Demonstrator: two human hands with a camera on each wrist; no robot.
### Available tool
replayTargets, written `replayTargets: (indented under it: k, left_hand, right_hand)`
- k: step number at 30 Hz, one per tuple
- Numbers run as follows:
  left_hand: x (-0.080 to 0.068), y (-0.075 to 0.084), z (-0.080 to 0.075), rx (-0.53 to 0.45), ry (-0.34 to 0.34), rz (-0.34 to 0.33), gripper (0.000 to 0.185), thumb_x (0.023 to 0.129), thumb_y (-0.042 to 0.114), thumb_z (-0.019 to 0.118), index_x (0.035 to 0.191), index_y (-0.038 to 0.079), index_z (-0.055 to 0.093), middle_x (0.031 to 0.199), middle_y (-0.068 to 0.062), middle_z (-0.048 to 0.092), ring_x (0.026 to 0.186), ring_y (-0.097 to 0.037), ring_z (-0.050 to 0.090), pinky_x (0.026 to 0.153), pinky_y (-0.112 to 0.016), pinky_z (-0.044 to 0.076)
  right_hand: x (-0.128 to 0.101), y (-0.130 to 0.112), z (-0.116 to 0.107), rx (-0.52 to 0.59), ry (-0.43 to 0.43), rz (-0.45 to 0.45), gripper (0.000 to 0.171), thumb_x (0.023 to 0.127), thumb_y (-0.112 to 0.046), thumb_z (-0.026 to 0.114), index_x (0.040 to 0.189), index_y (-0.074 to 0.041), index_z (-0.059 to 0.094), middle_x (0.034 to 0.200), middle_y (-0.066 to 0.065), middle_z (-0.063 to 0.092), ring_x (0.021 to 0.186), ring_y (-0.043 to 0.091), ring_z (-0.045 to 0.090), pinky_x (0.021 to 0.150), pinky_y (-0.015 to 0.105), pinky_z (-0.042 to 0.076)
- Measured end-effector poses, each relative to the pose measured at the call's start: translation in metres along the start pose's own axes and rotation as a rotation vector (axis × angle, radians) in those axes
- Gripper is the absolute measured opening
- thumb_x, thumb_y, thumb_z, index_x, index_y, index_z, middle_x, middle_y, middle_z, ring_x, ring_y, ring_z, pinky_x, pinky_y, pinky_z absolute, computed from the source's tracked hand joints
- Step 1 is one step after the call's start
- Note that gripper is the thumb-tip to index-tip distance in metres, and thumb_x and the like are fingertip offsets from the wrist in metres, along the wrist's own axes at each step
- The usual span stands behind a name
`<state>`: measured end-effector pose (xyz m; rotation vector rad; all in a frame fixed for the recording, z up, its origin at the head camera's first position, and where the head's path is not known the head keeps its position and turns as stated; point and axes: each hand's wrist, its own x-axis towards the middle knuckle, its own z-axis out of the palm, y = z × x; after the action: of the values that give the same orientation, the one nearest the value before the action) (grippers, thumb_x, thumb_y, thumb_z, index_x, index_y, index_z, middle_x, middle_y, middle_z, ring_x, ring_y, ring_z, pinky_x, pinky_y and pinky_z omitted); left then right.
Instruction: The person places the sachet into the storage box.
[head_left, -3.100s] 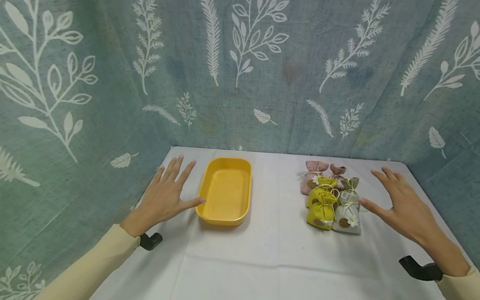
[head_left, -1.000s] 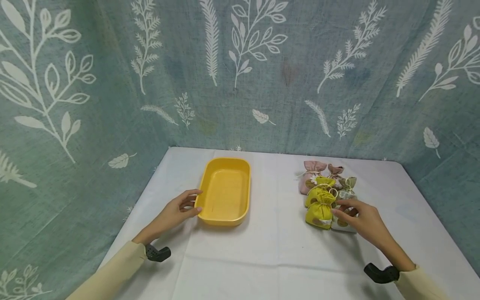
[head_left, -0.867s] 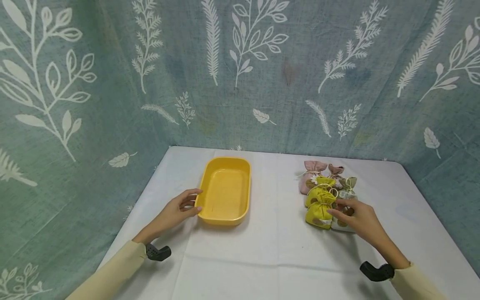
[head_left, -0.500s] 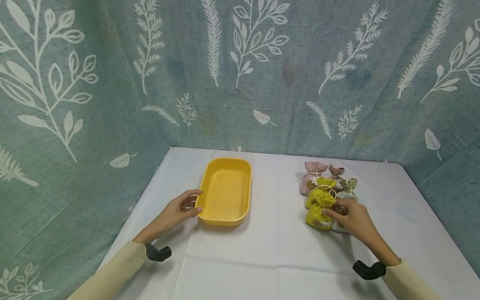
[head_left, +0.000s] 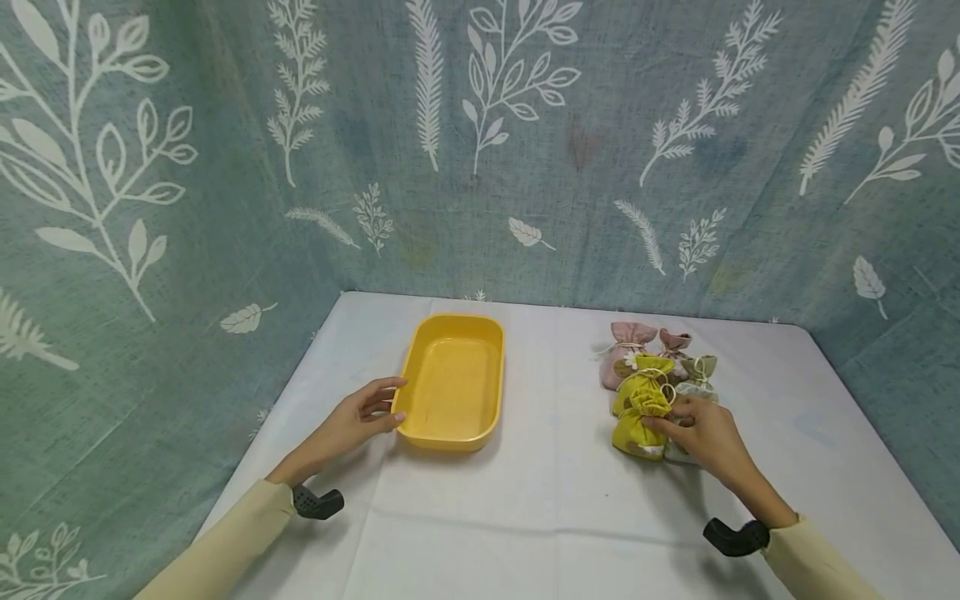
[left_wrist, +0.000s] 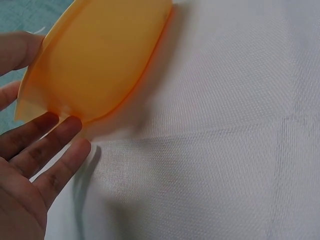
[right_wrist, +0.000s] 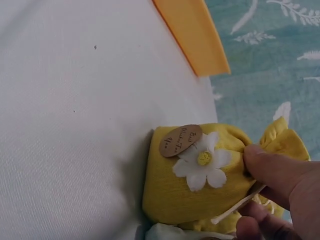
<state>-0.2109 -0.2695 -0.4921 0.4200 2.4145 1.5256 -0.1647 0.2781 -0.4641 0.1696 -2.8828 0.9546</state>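
My left hand (head_left: 356, 421) is at the near left side of a yellow plastic tray (head_left: 491, 400), holding its rim. In the left wrist view, fingers (left_wrist: 65, 132) lie against the tray's outer wall, with the thumb up at the rim. At the right, my right hand (head_left: 701, 429) pinches the gathered neck of the front yellow drawstring pouch (head_left: 637, 435). The right wrist view shows this pouch (right_wrist: 170, 185) with a white felt flower, a brown oval tag with writing and a pale cord. It stands close to the table, among other pouches.
Behind the held pouch stand another yellow pouch (head_left: 633, 392), a pink pouch (head_left: 628, 350), a darker pink one (head_left: 672, 343) and a green one (head_left: 701, 367). A pale pouch (head_left: 678, 454) is partly hidden by my right hand. White cloth (head_left: 555, 500) covers the table; leaf-patterned cloth (head_left: 480, 233) hangs behind.
Both hands came in from outstretched poses: the left onto the tray's rim, the right leftward to the pouches. The right thumb and fingers have since closed on the front yellow pouch's neck.
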Motion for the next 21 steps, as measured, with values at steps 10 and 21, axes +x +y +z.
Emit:
replayTargets:
  k: [10,21]
  left_hand:
    - [0.001,-0.002,-0.001,0.008,0.006,0.009,0.067,0.095,0.034,0.077,0.154,0.023,0.045,0.151,-0.017,0.049,0.127,-0.034,0.057,0.102,-0.041,0.052]
    - [0.000,0.002,0.001,0.010,0.012,-0.006,0.066,0.096,0.033,0.076,0.154,0.023,0.045,0.151,-0.017,0.049,0.129,-0.033,0.056,0.105,-0.043,0.051]
  right_hand:
    - [0.000,-0.007,0.001,0.034,0.014,-0.016,0.052,0.093,-0.041,0.078,0.060,-0.016,0.046,0.077,0.002,0.048,0.068,0.017,0.041,0.057,0.029,0.031]
    - [0.008,-0.020,0.000,0.112,0.025,-0.007,0.055,0.092,-0.043,0.078,0.063,-0.013,0.042,0.083,0.004,0.053,0.072,0.019,0.045,0.058,0.030,0.034]
